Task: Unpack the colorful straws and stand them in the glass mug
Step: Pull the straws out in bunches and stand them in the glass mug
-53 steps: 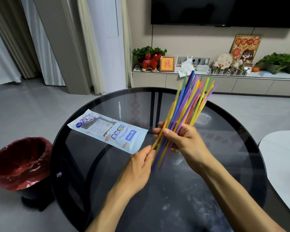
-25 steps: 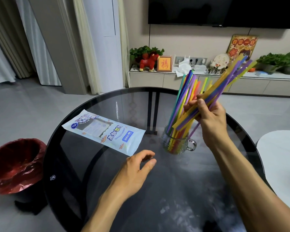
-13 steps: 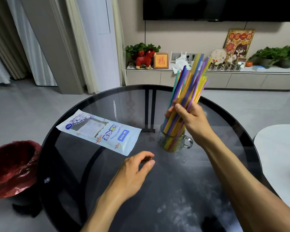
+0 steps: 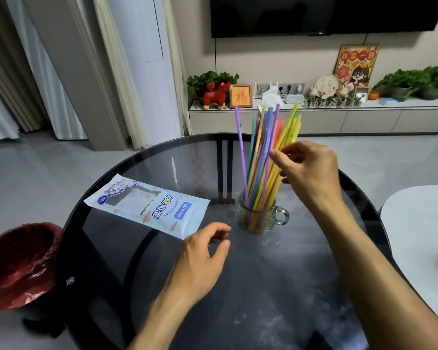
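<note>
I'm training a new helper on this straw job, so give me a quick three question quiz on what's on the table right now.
1. True or false: the colorful straws stand in the glass mug.
2. Which hand is up beside the straws: A left hand, B right hand?
3. What lies flat on the glass table, left of the mug?

Key: 1 true. 2 B. 3 the empty straw package.
</note>
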Tool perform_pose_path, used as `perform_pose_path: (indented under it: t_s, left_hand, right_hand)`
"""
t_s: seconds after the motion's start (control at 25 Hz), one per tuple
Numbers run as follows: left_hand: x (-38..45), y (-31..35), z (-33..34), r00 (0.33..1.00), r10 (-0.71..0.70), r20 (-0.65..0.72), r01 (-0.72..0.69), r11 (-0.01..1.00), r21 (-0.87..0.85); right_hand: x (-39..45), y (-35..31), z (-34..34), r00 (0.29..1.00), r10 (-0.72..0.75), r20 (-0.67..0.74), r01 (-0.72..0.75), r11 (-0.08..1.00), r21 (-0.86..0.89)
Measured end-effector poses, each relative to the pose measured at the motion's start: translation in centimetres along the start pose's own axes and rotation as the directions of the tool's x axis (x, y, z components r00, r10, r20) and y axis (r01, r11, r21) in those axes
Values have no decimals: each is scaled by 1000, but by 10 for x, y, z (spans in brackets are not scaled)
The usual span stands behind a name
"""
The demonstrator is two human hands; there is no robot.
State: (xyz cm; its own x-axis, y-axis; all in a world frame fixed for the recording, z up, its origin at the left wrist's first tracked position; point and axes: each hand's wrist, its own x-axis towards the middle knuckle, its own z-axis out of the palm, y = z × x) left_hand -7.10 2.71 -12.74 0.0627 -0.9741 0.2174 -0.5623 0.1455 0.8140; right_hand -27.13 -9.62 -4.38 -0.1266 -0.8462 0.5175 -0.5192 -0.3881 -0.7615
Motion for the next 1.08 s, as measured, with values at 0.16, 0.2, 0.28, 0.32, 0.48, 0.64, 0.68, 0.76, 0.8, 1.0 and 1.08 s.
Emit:
perform_pose_path:
  t_s: [0.16, 0.2, 0.28, 0.32, 0.48, 0.64, 0.68, 0.76, 0.8, 1.0, 1.08]
  left_hand:
    - [33, 29, 23, 992, 51, -119, -36, 992, 122]
    - [48, 35, 30, 995, -2, -98, 15, 991, 131]
    - [79, 48, 41, 985, -175, -6, 175, 983, 62]
    - [90, 51, 45, 975, -223, 21, 223, 975, 12]
    - [101, 49, 52, 996, -86, -18, 85, 996, -31]
    - [92, 38, 57, 999, 24, -26, -22, 999, 46]
    - [88, 35, 58, 998, 59, -28, -57, 997, 60]
    - [81, 27, 58, 992, 110, -58, -106, 992, 66]
    - [79, 24, 57, 987, 133, -89, -126, 989, 77]
    - [74, 25, 59, 936, 319, -148, -265, 916, 301]
    - [75, 27, 58, 943, 280, -181, -230, 940, 252]
  right_hand:
    - [-8, 30, 2, 979, 201, -27, -195, 971, 139]
    - [-12, 36, 8, 963, 254, 84, -267, 939, 217]
    - [-17, 41, 21, 910, 290, 297, -388, 847, 364]
    - [-19, 41, 27, 890, 282, 359, -421, 811, 407]
    - [-19, 45, 39, 907, 205, 367, -348, 855, 384]
    - [-18, 49, 41, 905, 196, 377, -363, 818, 446]
    - [-17, 48, 41, 900, 201, 386, -379, 801, 465]
    - [-16, 48, 40, 891, 206, 405, -402, 775, 488]
    - [-16, 48, 41, 886, 201, 418, -407, 769, 492]
    - [-14, 50, 54, 866, 219, 451, -450, 735, 507]
    - [-14, 49, 55, 869, 209, 448, -457, 685, 567]
